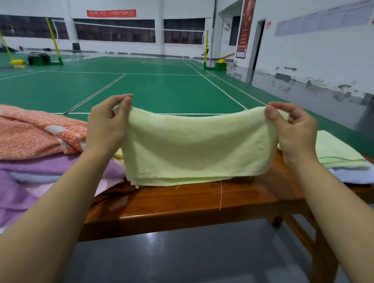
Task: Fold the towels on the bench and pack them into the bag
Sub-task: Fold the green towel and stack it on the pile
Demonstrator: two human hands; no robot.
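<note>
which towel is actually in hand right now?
The pale yellow-green towel, pinched at its top corners by the left hand and right hand. The orange towel and purple towel lie untouched, piled at left.

Bare bench between towel piles

The pale yellow towel hangs doubled over, its top edge stretched level above the bench, its lower edges resting on the wood. A loose thread trails from its hem over the near edge. Left of it lies an unfolded heap: an orange towel on top of a purple towel. At the far right, a folded green towel lies flat upon a folded blue towel.
</note>
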